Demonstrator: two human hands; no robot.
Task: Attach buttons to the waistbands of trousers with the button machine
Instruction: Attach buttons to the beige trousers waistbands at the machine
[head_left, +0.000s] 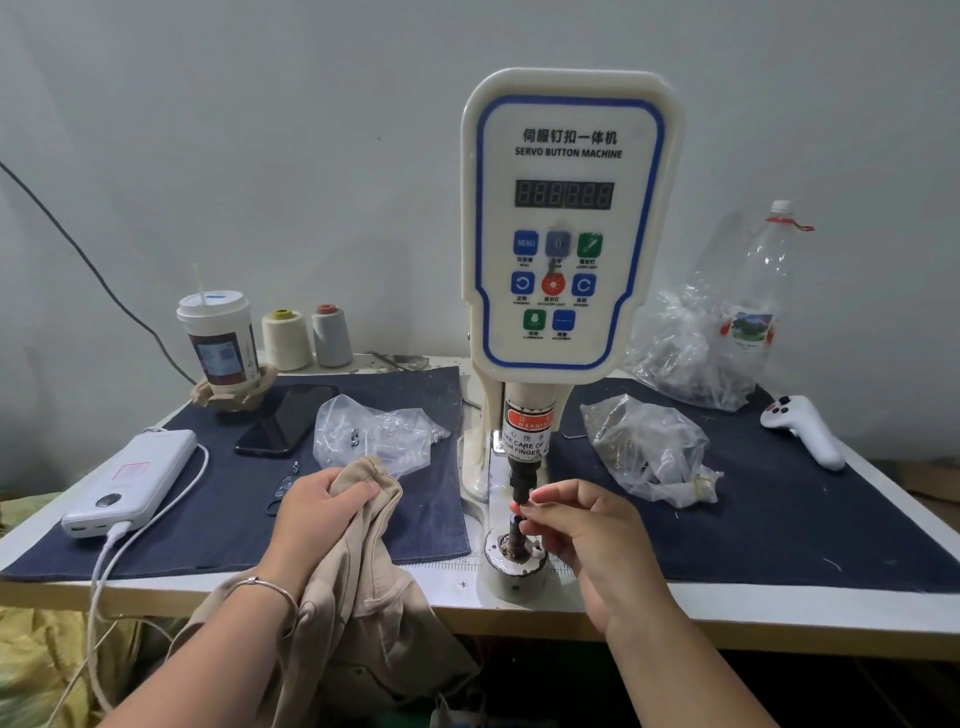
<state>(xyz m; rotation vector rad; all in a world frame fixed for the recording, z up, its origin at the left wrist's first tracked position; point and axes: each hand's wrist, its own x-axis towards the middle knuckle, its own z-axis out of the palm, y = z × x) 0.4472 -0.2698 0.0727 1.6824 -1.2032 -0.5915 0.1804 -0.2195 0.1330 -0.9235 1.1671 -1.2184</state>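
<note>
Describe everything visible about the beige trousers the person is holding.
The beige trousers look like soft woven cotton, crumpled and bunched. The left hand grips one gathered edge, thumb on top, lifting it over the dark denim mat left of the button machine. The rest drapes over the table's front edge and hangs below, against the left forearm. No button shows on them, and the right hand is not touching them.

A small sewing workshop is shown: a button machine (571, 223) is set on a desk (727, 603), with thread cones (306, 338) kept by the wall.
</note>
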